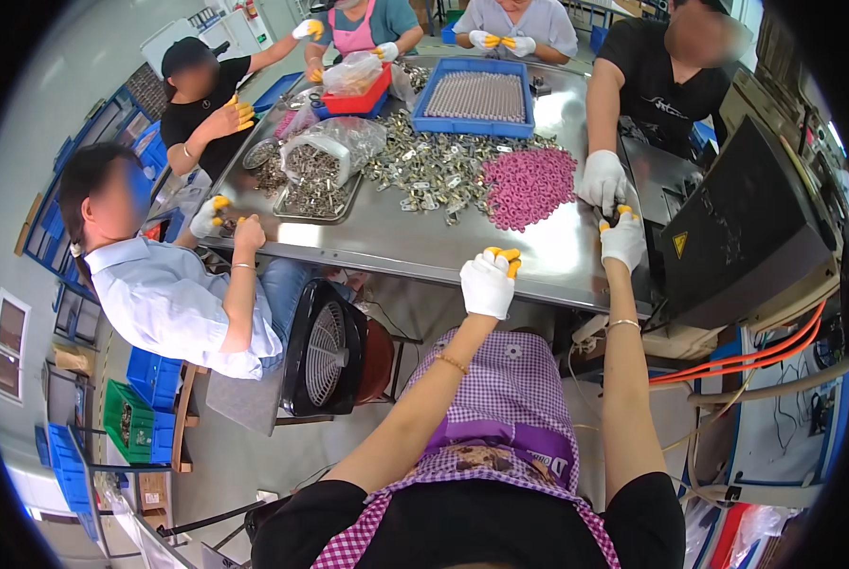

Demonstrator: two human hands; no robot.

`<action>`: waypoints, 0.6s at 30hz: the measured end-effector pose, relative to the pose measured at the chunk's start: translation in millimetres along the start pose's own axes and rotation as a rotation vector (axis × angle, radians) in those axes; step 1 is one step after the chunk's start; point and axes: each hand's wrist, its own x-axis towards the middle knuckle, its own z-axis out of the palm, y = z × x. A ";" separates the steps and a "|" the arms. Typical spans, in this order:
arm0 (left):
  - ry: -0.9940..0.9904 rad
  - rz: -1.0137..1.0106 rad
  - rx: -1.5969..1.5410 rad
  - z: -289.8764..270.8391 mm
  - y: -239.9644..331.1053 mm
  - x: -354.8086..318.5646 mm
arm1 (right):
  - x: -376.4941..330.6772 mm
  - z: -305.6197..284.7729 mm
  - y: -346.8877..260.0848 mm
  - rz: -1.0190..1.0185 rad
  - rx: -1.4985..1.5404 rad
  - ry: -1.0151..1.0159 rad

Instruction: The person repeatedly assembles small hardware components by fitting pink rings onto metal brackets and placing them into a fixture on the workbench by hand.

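My left hand [489, 284], in a white glove with yellow fingertips, is closed just above the table's near edge. Whatever its curled fingers may hold is hidden. My right hand [623, 239], gloved the same way, reaches to the table's right side with its fingers pinched on a small dark part [618, 210]. Right beside it is a co-worker's white-gloved hand [602, 180], close to the same part. Pink ring-like pieces [530, 185] lie heaped between my hands and farther back. Left of that heap spreads a pile of small metal parts [434, 171].
A blue tray [422, 123] of rows of pale rods stands behind the piles. Farther left are a metal tray [315, 216] of small parts and a red bin [360, 102]. A dark machine [728, 237] borders the table's right. Several co-workers surround the table; a black fan [325, 351] stands left.
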 end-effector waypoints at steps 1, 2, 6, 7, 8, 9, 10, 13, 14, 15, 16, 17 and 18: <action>0.025 0.023 -0.018 1.5 0.4 -1.8 | 2.5 2.9 3.8 -0.021 -0.001 0.016; 0.049 0.046 -0.037 3.4 -2.8 -0.8 | 6.3 6.0 6.8 -0.041 -0.002 0.031; 0.080 0.110 -0.096 12.4 -10.6 -4.8 | 18.9 6.6 1.1 -0.011 -0.082 0.010; 0.078 0.116 -0.079 14.2 -10.4 -5.3 | 20.4 8.7 -0.3 0.032 -0.077 0.020; 0.080 0.122 -0.059 15.3 -11.0 -4.6 | 22.2 10.5 -3.8 0.071 -0.069 0.033; 0.083 0.127 -0.039 15.7 -11.8 -4.6 | 22.0 12.7 -7.2 0.110 -0.061 0.045; 0.086 0.131 -0.017 15.2 -12.9 -5.7 | 19.0 15.4 -10.7 0.147 -0.052 0.058; 0.090 0.129 -0.016 15.9 -12.5 -7.0 | -1.1 43.4 -28.7 0.022 -0.060 0.031; 0.092 0.137 -0.021 16.5 -10.9 -5.8 | -8.4 53.5 -33.7 -0.125 0.167 0.039; 0.095 0.145 -0.026 17.2 -9.0 -4.4 | -12.7 62.1 -37.8 -0.272 0.394 0.047; 0.090 0.145 -0.027 17.4 -10.0 -4.7 | -17.9 62.8 -51.5 -0.324 0.423 0.007; 0.089 0.146 -0.018 17.8 -10.5 -4.8 | -22.2 63.0 -65.0 -0.375 0.453 -0.031; 0.088 0.147 -0.008 18.1 -11.0 -5.4 | -27.0 64.1 -74.6 -0.371 0.452 -0.035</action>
